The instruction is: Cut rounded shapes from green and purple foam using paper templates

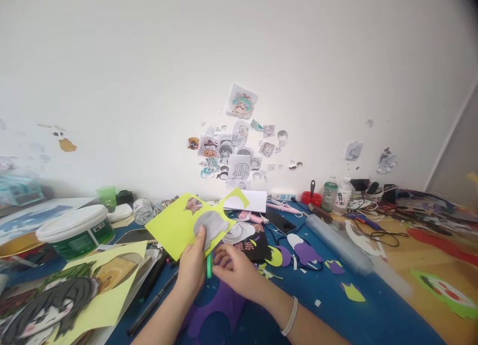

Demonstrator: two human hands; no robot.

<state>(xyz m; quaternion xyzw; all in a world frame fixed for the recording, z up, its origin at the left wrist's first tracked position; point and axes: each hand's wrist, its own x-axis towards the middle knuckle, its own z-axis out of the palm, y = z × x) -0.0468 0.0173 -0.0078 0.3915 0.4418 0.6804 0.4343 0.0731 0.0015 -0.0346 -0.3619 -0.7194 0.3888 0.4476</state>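
Observation:
My left hand [193, 266] grips a bright yellow-green sheet [168, 224] by its lower edge, thumb on top. A grey paper cutout [212, 226] lies against the sheet under that thumb. The sheet has cut-out holes and a ragged right edge. Just below the sheet, my right hand [233, 266] is closed around scissors; only their green handle [209, 266] shows, and the blades are hidden. Beneath both hands lies a purple sheet [220, 307] with rounded cut-outs, on a blue table cover [284, 312].
Yellow and purple scraps [304, 253] lie to the right, near a phone [281, 220] and a clear plastic roll [338, 243]. Leftward stand a white-lidded tub [76, 230] and a character picture [56, 305]. Bottles [342, 195] and a red bowl [311, 199] line the wall.

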